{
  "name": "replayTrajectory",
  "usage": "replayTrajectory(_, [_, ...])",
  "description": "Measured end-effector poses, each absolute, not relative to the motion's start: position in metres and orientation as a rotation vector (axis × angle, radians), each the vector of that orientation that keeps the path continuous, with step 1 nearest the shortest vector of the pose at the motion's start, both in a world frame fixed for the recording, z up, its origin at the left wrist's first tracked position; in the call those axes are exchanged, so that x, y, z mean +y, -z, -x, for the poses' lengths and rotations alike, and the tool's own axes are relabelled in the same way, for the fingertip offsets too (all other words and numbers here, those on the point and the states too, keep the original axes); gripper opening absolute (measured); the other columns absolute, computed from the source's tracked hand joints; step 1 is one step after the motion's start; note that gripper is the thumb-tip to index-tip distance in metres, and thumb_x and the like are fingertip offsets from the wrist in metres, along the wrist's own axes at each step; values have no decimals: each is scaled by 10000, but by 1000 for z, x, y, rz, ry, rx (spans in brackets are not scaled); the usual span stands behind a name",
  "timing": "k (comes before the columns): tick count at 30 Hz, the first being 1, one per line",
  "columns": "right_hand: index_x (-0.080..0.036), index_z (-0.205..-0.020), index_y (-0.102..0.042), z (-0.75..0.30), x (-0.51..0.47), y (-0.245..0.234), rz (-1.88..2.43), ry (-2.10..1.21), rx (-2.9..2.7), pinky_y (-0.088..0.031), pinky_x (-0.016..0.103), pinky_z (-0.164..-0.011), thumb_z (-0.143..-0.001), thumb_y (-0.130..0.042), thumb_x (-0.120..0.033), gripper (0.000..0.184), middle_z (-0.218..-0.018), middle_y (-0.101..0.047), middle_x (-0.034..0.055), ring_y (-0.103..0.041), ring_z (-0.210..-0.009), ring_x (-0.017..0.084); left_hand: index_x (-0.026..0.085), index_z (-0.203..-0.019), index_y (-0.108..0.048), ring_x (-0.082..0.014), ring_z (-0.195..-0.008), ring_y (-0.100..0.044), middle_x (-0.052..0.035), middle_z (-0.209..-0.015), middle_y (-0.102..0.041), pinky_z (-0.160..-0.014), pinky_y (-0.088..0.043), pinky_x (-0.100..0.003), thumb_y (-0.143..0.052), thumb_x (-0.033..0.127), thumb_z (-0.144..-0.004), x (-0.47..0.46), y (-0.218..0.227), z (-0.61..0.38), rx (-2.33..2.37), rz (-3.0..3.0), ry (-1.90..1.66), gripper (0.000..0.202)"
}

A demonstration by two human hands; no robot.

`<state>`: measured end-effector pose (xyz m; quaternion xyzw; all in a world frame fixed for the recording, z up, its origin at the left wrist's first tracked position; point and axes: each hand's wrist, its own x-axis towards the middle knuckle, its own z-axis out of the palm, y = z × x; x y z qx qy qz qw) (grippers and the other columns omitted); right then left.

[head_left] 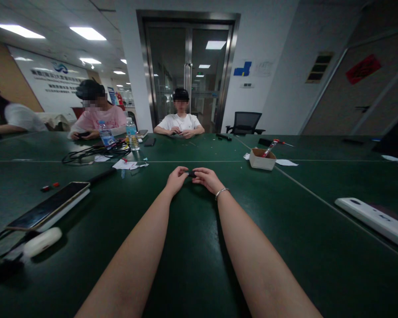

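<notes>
Both my forearms stretch out over the dark green table. My left hand and my right hand meet at the table's middle, fingers curled, pinching a small black object between them. What the object is I cannot make out. A thin bracelet sits on my right wrist.
A phone on a white power bank and a white case lie at the left. Cables, two water bottles and papers lie further back. A small cardboard box stands right of centre, a white device at far right. Three people sit across.
</notes>
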<state>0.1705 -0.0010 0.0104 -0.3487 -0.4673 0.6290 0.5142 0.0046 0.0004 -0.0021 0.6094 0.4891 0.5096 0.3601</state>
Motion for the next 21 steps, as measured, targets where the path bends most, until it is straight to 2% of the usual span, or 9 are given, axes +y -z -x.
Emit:
replayTrajectory(3, [-113,-860,-661,-170,-2,-11,853,-1513,-1122,-592,205,-550,-771,-644,-14,134,-658,-688,30,-674,-526,113,175,-926,-639,-133,-663,-568,-31,-765,-630,-613,-444,-252,-520,317,-814,-1,0,-5,1235,-1555,-1307,216])
replayTrajectory(6, [-110,-864,-658,-170,-2,-11,853,-1505,-1124,-593,213,-559,-774,-635,-9,137,-662,-687,32,-673,-526,115,177,-940,-638,-142,-734,-585,-40,-834,-646,-656,-453,-255,-570,275,-780,-3,-2,-6,1242,-1579,-1327,200])
replayTrajectory(10, [-113,-862,-663,-170,-2,-11,854,-1506,-1136,-591,210,-558,-763,-668,-29,130,-652,-682,31,-672,-529,116,172,-941,-634,-139,-685,-566,-26,-751,-618,-644,-446,-257,-513,318,-826,-2,-1,-5,1247,-1574,-1265,222])
replayTrajectory(13, [-115,-854,-665,-170,-2,-11,852,-1505,-1130,-591,209,-555,-762,-666,-25,128,-636,-678,27,-670,-525,114,186,-962,-641,-139,-731,-570,-32,-824,-632,-659,-443,-250,-544,282,-799,-1,0,-4,1265,-1596,-1285,212])
replayTrajectory(16, [-115,-859,-667,-171,-1,-10,849,-1507,-1133,-595,212,-560,-762,-669,-29,130,-636,-679,27,-675,-533,118,181,-953,-642,-145,-715,-568,-34,-787,-625,-657,-446,-260,-509,302,-820,-2,1,-4,1260,-1573,-1277,223])
replayTrajectory(21, [-118,-865,-668,-171,1,-8,846,-1510,-1148,-592,203,-548,-766,-673,-43,124,-645,-684,26,-675,-529,113,181,-972,-642,-138,-739,-571,-29,-827,-624,-668,-453,-249,-553,173,-737,-3,-2,-4,1250,-1579,-1294,252])
